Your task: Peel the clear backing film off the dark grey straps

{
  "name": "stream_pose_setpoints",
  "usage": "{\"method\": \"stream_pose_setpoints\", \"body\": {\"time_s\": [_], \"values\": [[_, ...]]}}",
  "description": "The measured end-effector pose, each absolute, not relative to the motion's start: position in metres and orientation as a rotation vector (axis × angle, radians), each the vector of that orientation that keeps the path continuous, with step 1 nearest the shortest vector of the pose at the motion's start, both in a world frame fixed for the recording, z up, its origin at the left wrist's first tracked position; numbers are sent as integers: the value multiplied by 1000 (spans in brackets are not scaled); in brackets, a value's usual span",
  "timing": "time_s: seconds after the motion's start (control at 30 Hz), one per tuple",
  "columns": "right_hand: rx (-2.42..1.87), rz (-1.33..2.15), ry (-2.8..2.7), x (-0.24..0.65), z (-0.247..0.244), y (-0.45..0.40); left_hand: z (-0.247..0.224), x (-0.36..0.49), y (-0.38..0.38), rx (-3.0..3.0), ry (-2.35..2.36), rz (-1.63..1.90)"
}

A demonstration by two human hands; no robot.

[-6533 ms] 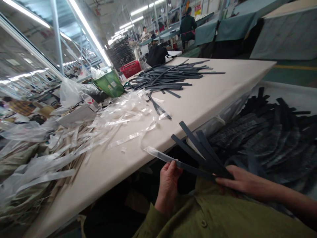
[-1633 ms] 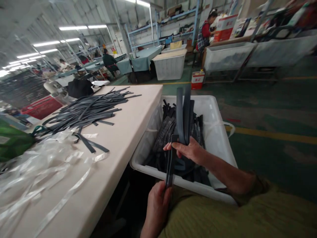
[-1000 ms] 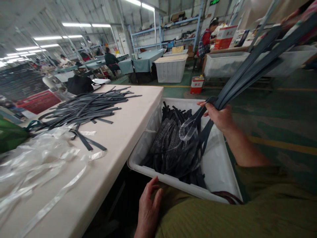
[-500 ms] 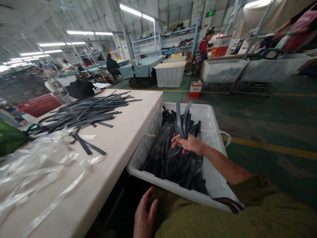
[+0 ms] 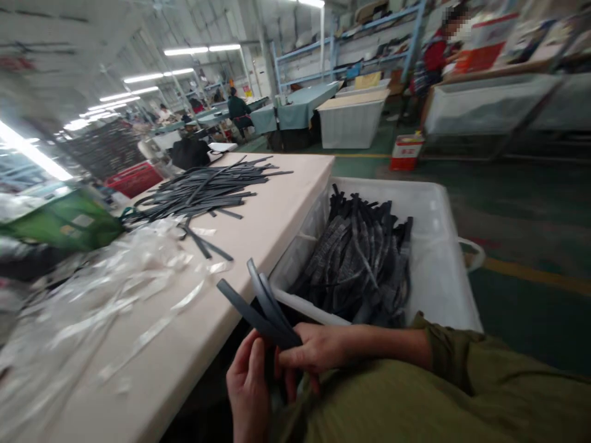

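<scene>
My right hand (image 5: 314, 352) is closed round a few dark grey strips (image 5: 268, 311), whose free ends fan up and to the left over the table edge. Close beside it, my left hand (image 5: 249, 375) has its fingers bent together by the lower part of the strips; whether it grips anything is hidden. Many black strips (image 5: 355, 258) lie heaped in a white plastic bin (image 5: 436, 246) beyond my hands. On the pale table (image 5: 281, 215) to the left is a pile of dark strips (image 5: 203, 191), with two loose ones (image 5: 217, 249) nearer me.
Crumpled translucent white ribbons (image 5: 138, 295) cover the table's left part. A green bag (image 5: 69, 218) and a red crate (image 5: 133, 178) stand at the far left. Behind are a large white bin (image 5: 351, 123), a red and white can (image 5: 406, 152) and a seated person (image 5: 434, 58).
My right hand has come out of the bin with strips, down and left to beside my left hand. My left hand has risen slightly. The view has swung left.
</scene>
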State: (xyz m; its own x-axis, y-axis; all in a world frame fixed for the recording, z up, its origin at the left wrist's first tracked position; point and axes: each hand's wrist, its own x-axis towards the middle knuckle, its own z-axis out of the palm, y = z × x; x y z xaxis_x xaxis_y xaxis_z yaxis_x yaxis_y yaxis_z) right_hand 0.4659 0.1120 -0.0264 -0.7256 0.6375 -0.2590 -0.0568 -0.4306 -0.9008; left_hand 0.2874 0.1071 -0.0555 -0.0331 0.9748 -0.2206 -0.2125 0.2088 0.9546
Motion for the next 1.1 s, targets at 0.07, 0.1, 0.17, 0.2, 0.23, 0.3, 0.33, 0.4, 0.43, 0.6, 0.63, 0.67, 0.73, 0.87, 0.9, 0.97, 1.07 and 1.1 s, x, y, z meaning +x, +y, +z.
{"method": "stream_pose_setpoints", "body": {"time_s": [0.07, 0.1, 0.17, 0.2, 0.23, 0.3, 0.33, 0.4, 0.43, 0.6, 0.63, 0.67, 0.73, 0.87, 0.9, 0.97, 1.07, 1.1], "values": [[-877, 2155, -1405, 467, -29, 112, -53, 286, 111, 869, 1184, 1216], [-886, 2132, -1442, 468, -31, 113, -53, 286, 112, 869, 1162, 1232], [-910, 2101, -1509, 471, -33, 116, -52, 288, 114, 847, 1100, 1254], [-932, 2091, -1534, 471, -34, 117, -51, 289, 115, 817, 1060, 1266], [-959, 2079, -1557, 471, -33, 117, -50, 290, 115, 782, 1024, 1281], [-1009, 2041, -1599, 471, -32, 117, -46, 291, 116, 715, 987, 1316], [-1025, 2024, -1615, 470, -32, 116, -44, 290, 116, 703, 989, 1327], [-1010, 2020, -1626, 469, -34, 116, -41, 290, 116, 739, 1026, 1320], [-980, 2030, -1613, 469, -36, 116, -39, 290, 116, 778, 1045, 1294], [-979, 1871, -1495, 465, -53, 125, -39, 292, 117, 1049, 1071, 1109], [-1019, 1809, -1455, 465, -55, 127, -39, 289, 122, 1140, 1089, 1093], [-1047, 1760, -1403, 465, -57, 129, -39, 284, 128, 1246, 1122, 1081], [-1066, 1716, -1293, 468, -58, 133, -36, 266, 150, 1502, 1273, 1038], [-1033, 1742, -1215, 477, -56, 139, -25, 223, 220, 1898, 1801, 812], [-1025, 1735, -1218, 478, -55, 140, -22, 216, 239, 1926, 1874, 779], [-1010, 1701, -1214, 478, -55, 142, -18, 209, 274, 1949, 1980, 735], [-1011, 1665, -1166, 479, -56, 144, -18, 213, 311, 1973, 2053, 649], [-1020, 1656, -1147, 480, -57, 146, -18, 215, 318, 1983, 2044, 617]]}}
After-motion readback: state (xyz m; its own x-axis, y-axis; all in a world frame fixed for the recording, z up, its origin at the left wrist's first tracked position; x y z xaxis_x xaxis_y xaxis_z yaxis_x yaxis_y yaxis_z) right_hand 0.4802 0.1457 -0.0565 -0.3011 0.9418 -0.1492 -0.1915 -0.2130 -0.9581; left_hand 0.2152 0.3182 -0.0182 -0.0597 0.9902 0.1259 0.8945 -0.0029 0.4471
